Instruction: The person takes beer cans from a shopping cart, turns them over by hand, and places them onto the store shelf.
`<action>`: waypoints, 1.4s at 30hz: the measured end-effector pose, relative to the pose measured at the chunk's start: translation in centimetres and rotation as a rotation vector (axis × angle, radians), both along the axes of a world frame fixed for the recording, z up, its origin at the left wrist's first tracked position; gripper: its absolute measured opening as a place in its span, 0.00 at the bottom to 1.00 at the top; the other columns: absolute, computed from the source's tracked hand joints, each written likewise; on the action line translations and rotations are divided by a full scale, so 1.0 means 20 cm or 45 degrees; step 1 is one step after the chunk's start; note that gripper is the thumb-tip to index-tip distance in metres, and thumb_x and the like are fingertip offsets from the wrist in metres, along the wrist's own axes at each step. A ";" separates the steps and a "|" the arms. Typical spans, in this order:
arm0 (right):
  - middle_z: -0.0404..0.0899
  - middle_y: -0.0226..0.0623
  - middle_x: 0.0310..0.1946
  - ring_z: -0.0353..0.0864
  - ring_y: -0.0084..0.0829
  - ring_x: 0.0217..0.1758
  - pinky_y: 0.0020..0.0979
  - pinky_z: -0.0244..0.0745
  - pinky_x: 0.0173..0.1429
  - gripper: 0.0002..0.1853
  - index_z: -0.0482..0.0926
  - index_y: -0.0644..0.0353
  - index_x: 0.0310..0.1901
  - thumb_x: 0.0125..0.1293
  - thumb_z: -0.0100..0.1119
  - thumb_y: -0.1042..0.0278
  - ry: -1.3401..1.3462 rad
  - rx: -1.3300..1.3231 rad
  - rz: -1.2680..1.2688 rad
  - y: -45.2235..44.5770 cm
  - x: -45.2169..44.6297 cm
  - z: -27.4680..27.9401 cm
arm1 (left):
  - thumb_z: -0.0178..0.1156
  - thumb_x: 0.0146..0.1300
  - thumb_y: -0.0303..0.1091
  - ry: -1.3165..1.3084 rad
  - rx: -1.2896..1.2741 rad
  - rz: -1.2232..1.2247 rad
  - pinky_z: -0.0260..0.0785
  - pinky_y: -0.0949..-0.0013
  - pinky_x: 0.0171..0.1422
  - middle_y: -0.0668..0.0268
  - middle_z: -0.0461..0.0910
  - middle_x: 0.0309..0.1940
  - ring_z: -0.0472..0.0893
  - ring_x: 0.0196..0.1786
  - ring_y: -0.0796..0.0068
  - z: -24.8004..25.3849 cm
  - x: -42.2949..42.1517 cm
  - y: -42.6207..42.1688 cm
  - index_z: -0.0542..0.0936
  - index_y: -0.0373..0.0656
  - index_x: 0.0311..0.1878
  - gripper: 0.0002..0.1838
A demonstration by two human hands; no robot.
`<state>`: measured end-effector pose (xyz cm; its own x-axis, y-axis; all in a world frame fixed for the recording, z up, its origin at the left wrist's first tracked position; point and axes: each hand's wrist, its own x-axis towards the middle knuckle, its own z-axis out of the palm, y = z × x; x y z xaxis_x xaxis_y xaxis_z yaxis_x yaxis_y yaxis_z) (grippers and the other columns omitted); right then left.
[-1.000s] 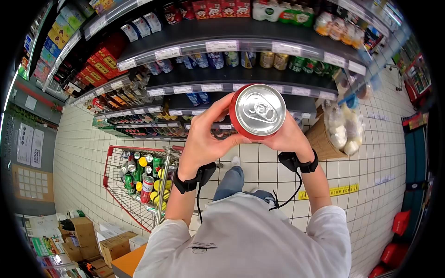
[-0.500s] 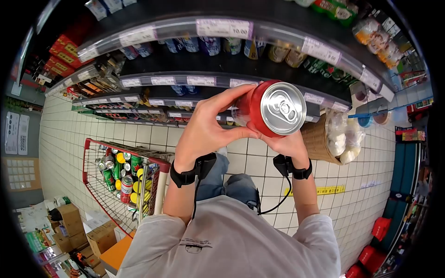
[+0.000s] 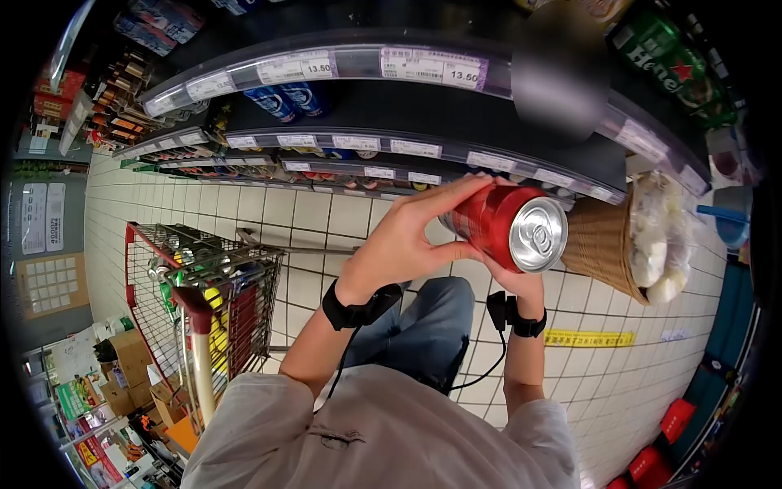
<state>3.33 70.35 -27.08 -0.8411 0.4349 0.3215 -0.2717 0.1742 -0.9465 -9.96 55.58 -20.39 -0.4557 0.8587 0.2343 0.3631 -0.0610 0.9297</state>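
A red drink can (image 3: 494, 222) lies tilted between my two hands, its silver top with the pull tab facing right. My left hand (image 3: 411, 244) wraps around the can's left side, thumb below and fingers over the far side. From beneath and behind, my right hand (image 3: 523, 284) supports the same can; most of its fingers are hidden by the can. Both hands are in front of the shelf edges, apart from the shelves. Black straps with small devices and cables sit on both wrists.
A shopping cart (image 3: 132, 281) with cans in it stands at my left. Shelves with price labels (image 3: 415, 147) span the front, with blue cans (image 3: 273, 103) on one. A wicker basket (image 3: 601, 248) with bagged pale items is at the right. A blurred patch covers part of the upper shelf.
My view has dropped lower and closer to the shelves, and my knees are more bent. The can, still in both hands, has shifted right and down in view and tipped further sideways.
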 end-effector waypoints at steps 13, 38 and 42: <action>0.69 0.42 0.71 0.73 0.37 0.71 0.37 0.68 0.74 0.52 0.64 0.62 0.73 0.44 0.82 0.67 0.062 -0.057 0.257 0.04 -0.21 -1.05 | 0.75 0.50 0.24 0.088 0.088 0.014 0.67 0.61 0.73 0.54 0.77 0.66 0.76 0.69 0.61 -1.09 -0.16 -0.07 0.75 0.39 0.68 0.38; 0.76 0.42 0.64 0.76 0.44 0.66 0.37 0.71 0.70 0.40 0.69 0.58 0.69 0.53 0.74 0.74 0.163 0.524 0.090 -0.01 -0.69 -1.55 | 0.70 0.51 0.16 0.162 0.278 0.277 0.72 0.64 0.67 0.61 0.72 0.66 0.75 0.66 0.66 -1.77 -0.43 -0.18 0.71 0.47 0.73 0.42; 0.77 0.44 0.63 0.77 0.45 0.67 0.38 0.72 0.69 0.40 0.68 0.59 0.69 0.53 0.73 0.77 0.155 0.593 0.084 -0.01 -0.76 -1.58 | 0.72 0.51 0.18 -0.029 0.363 0.311 0.71 0.60 0.71 0.59 0.73 0.67 0.74 0.68 0.65 -1.87 -0.49 -0.17 0.70 0.44 0.72 0.42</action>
